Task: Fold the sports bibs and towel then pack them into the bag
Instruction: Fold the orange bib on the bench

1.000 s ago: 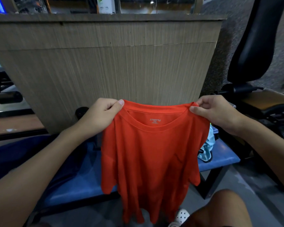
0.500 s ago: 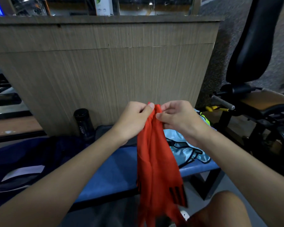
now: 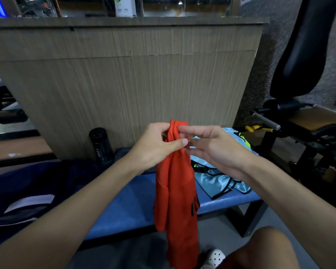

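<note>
An orange bib (image 3: 176, 193) hangs folded in half lengthwise above the blue bench (image 3: 128, 208). My left hand (image 3: 155, 146) pinches both of its top corners together between thumb and fingers. Beside it, my right hand (image 3: 213, 148) has its fingers stretched out, the fingertips just touching the fabric's top edge. A light blue bib (image 3: 219, 181) with black trim lies crumpled on the bench's right end, with a neon yellow bib (image 3: 244, 139) partly showing behind it. A dark navy bag (image 3: 23, 193) lies on the bench's left end.
A black bottle (image 3: 101, 145) stands at the foot of the wooden panel wall (image 3: 124, 84) behind the bench. Black gym equipment (image 3: 308, 121) with a padded seat fills the right side. My knee (image 3: 268, 247) and a white shoe (image 3: 214, 258) are at the bottom.
I brought the orange bib's two shoulders together, folding it in half lengthwise. My left hand took over both corners, and my right hand opened and loosened its grip.
</note>
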The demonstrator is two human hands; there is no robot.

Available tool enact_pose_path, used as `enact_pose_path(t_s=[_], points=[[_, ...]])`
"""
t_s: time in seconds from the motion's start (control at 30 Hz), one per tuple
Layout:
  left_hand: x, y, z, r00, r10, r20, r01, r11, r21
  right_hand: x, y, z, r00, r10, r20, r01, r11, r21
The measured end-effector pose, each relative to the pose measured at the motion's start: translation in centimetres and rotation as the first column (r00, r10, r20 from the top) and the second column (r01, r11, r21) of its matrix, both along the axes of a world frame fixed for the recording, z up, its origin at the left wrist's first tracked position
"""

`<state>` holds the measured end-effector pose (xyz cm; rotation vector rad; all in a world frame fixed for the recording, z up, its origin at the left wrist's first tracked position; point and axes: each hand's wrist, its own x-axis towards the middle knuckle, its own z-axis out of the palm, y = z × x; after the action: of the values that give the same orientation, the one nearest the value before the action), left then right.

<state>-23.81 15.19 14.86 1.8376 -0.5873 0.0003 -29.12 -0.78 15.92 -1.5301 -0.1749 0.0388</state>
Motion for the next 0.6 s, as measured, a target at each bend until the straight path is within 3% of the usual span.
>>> enact_pose_path(t_s=[0.13,0.2,0.27,0.33,0.43,0.6], points=[[0.0,0.0,-0.5,0.999,0.026,0.027,-0.025,0.999,-0.029,0.0,-0.1,-0.3,0.997,0.065,0.038,-0.061,0.993,-0.101],[0.0,0.0,-0.7,1.000,0.024,0.008,-0.024,1.000,-0.017,0.2,-0.2,-0.6,0.991,-0.031,0.131,0.054,0.982,-0.179],[-0.2,0.1,-0.6,1.000,-0.009,-0.029,0.009,1.000,-0.005,0.8,-0.8,-0.7,0.927,-0.164,0.339,0.283,0.897,-0.340],[-0.6,0.2,-0.4,0.995,-0.069,-0.071,0.070,0.997,0.013,1.4,-1.8,-0.7,0.892,-0.072,0.446,0.330,0.777,-0.537],[-0.9,0.6,-0.1,0.980,-0.163,-0.115,0.167,0.986,0.025,1.7,-2.2,-0.5,0.937,0.119,0.328,0.128,0.757,-0.640],[-0.4,1.1,-0.1,0.995,-0.076,-0.065,0.073,0.996,-0.049,2.2,-2.6,-0.1,0.893,0.093,0.440,0.265,0.682,-0.682]])
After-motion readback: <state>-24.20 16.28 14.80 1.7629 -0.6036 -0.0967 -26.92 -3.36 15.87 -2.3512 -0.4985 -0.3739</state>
